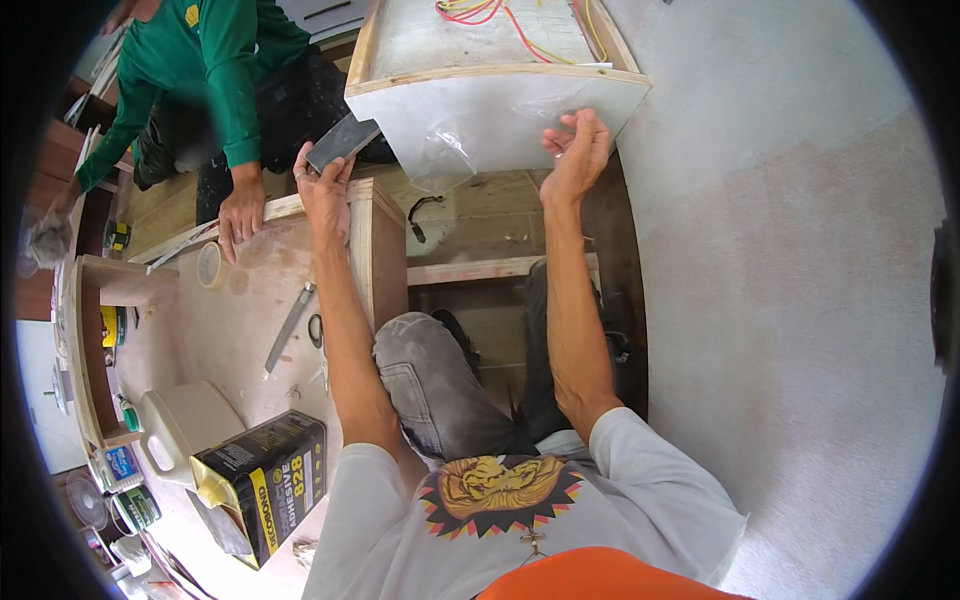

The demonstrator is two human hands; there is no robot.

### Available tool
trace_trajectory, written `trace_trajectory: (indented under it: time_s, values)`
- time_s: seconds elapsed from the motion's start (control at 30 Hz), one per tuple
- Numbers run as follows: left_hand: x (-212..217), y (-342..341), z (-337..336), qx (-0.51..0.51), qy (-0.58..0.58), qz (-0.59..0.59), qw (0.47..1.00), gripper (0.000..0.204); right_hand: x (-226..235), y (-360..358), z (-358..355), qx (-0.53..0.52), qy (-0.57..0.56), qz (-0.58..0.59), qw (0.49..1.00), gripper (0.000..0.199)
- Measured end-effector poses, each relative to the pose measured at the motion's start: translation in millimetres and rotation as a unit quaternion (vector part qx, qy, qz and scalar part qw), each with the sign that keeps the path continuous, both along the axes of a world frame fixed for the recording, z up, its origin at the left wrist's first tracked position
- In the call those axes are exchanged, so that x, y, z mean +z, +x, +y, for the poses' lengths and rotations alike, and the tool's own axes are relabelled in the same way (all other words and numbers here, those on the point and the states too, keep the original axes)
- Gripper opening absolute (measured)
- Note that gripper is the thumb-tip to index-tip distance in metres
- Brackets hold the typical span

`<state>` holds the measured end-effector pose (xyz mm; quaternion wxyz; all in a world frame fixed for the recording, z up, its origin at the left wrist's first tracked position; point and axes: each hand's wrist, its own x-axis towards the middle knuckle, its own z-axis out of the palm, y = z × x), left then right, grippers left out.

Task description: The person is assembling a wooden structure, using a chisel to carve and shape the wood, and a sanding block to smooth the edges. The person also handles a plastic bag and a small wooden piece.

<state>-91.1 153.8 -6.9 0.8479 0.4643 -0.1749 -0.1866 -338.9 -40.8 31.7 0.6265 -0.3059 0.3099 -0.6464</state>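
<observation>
My left hand (pixel 325 195) is closed round a flat dark grey block (pixel 343 143), held beside the left corner of a white-faced panel (pixel 480 125) on a wooden box. Clear, crinkled plastic film (pixel 447 155) lies over that white face and hangs a little below its lower edge. At the panel's right side, my right hand (pixel 580 160) has its fingers curled in on the film, whose creases run toward them; the exact pinch point is hard to see.
A co-worker's hand (pixel 241 212) rests on the wooden cabinet (pixel 385 235) at left. On it lie a tape roll (pixel 211 265), a saw-like blade (pixel 288 332), scissors (pixel 316 331), a jug (pixel 180 425) and an adhesive tin (pixel 265 480). Wires (pixel 530 35) top the box; a wall (pixel 780 250) stands right.
</observation>
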Motion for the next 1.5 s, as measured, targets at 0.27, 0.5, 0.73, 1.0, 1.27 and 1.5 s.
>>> trace_trajectory:
  time_s: [0.27,0.5,0.73,1.0,1.27,1.5]
  values:
    - [2,-1,-6,-0.010,0.000,-0.005,1.000,0.069,25,0,-28,-0.069,-0.142,0.191,0.969,0.028]
    - [-3,2,1,-0.013,0.005,-0.009,1.000,0.070,13,0,-32,-0.078,-0.135,0.205,0.966,0.032]
    - [-2,-1,-1,-0.011,0.001,-0.008,1.000,0.070,9,-6,-21,-0.051,-0.095,0.160,0.981,0.029]
    - [1,-3,-4,-0.015,0.012,-0.005,1.000,0.070,14,-5,-39,-0.111,-0.159,0.183,0.964,0.034]
    - [-2,3,-1,-0.016,0.003,-0.012,1.000,0.069,9,-4,-33,-0.139,-0.123,0.253,0.950,0.027]
    - [1,-1,-2,-0.010,0.011,-0.008,1.000,0.069,13,-4,-29,-0.137,-0.089,0.069,0.984,0.027]
